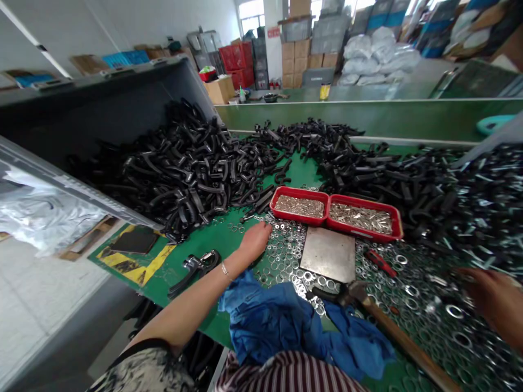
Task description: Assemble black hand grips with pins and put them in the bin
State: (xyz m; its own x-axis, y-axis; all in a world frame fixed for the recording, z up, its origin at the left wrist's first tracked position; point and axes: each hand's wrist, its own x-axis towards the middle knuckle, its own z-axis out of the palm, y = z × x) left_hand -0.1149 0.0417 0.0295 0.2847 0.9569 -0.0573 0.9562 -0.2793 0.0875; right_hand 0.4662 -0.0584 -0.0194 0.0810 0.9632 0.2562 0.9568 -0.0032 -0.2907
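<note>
My left hand (256,240) reaches to the edge of the scattered metal rings (281,250), just left of a red tray of small metal parts (299,218). Its fingers are curled together, and anything between them is hidden. At the far right, my right hand (492,298) is over metal rings, beside a heap of bolts (490,207); motion smears its fingers. Between the hands lie a flat metal plate (329,254), a red-handled tool (381,263) and a hammer (402,335). A second red tray (365,235) holds small metal pins.
A grey crate (200,81) lies tipped on the left, spilling black curved lever parts (196,169) across the green table. More black parts are heaped behind the trays. A blue cloth (281,321) lies at the front edge. Two assembled-looking levers (196,269) rest left of my forearm.
</note>
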